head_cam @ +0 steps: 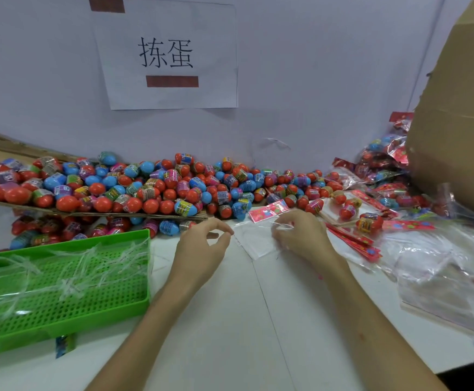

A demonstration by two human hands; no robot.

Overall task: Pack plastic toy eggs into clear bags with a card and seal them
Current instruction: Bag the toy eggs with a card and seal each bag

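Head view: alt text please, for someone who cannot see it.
Both hands work a clear bag on the table: the left hand pinches its edge, the right hand grips its top. A pile of toy eggs lies behind, a green tray at left, red cards at right.

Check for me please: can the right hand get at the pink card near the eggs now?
Probably yes. The card lies uncovered just beyond the right hand, with nothing between them. However, it pinches the bag, so it may have to let go first.
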